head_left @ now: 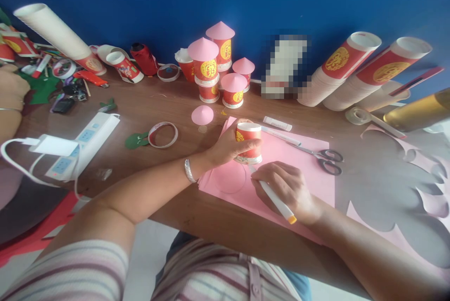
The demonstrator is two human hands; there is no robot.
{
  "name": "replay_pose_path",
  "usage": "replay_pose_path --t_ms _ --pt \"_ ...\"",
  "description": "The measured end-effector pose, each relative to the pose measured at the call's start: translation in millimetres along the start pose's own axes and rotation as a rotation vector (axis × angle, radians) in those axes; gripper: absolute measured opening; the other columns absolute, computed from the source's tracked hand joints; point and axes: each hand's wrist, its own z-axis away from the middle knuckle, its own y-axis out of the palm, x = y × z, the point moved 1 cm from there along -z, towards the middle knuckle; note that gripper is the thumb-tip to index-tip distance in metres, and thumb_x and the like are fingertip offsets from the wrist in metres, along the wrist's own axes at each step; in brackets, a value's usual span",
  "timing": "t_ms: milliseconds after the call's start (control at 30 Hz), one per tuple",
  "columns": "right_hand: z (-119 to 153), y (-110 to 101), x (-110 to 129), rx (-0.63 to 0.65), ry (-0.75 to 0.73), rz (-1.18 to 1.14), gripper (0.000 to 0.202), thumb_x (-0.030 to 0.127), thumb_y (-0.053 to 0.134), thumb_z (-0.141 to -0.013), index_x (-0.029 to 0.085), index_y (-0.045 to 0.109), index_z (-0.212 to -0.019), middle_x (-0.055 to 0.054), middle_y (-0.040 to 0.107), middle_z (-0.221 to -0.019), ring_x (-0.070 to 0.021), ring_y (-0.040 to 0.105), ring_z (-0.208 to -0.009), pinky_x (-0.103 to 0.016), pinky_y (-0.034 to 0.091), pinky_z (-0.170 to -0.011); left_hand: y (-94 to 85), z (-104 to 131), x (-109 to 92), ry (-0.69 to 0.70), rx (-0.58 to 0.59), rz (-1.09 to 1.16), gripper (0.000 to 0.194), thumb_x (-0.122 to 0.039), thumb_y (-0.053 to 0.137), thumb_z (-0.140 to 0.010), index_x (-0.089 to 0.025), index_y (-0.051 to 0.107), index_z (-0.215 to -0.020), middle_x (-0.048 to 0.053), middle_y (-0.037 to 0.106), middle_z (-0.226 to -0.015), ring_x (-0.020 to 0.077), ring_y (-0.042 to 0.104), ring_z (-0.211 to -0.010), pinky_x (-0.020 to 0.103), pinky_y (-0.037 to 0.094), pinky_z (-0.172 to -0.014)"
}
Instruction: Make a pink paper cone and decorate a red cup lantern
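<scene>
Fingers of my left hand (pixel 228 144) wrap around a red and white paper cup (pixel 249 153) on a stack of pink paper (pixel 298 202). A drawn circle (pixel 230 179) shows on the top sheet, just left of my right hand. Pinched in my right hand (pixel 286 188) is a white marker (pixel 277 202) with a yellow-orange end; its tip points toward the paper near the cup's base. Black-handled scissors (pixel 328 160) lie across the sheets to the right. Beyond the cup lies a white cap-like tube (pixel 277 124).
Several cups with pink cone roofs (pixel 206 62) stand by the blue wall. Leaning cup stacks (pixel 341 66), a tape roll (pixel 358 116) and pink offcuts (pixel 404 240) are right. A power strip (pixel 84 146) and another person's arm (pixel 12 90) are left.
</scene>
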Motion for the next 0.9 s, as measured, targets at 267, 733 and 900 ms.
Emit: replay_pose_path --t_ms 267,733,900 --pt "-0.3 -1.0 0.2 0.007 0.000 0.019 0.017 0.003 0.061 -0.089 0.018 0.056 -0.096 0.001 0.062 -0.071 -0.0113 0.055 -0.059 -0.025 0.048 -0.057 0.3 0.0 -1.6 -0.005 -0.009 0.017 0.056 -0.045 0.083 -0.075 -0.019 0.054 -0.115 0.006 0.062 -0.107 0.0199 0.061 -0.099 0.034 0.049 -0.086" --pt "-1.3 -2.3 1.1 -0.010 0.020 0.038 0.019 0.002 0.061 -0.087 0.019 0.056 -0.094 0.002 0.059 -0.069 -0.0113 0.054 -0.057 -0.026 0.047 -0.056 0.7 0.1 -2.1 -0.013 -0.019 0.022 0.055 -0.044 0.084 -0.074 -0.019 0.054 -0.114 0.005 0.062 -0.106 0.0186 0.061 -0.098 0.034 0.049 -0.085" --pt "-0.3 -2.5 1.0 -0.005 0.040 0.004 0.019 0.001 0.060 -0.087 0.019 0.055 -0.092 0.003 0.058 -0.069 -0.0112 0.051 -0.057 -0.026 0.046 -0.056 0.9 1.1 -2.6 -0.023 -0.018 0.036 0.056 -0.043 0.084 -0.074 -0.019 0.054 -0.115 0.005 0.061 -0.107 0.0182 0.060 -0.098 0.033 0.049 -0.084"
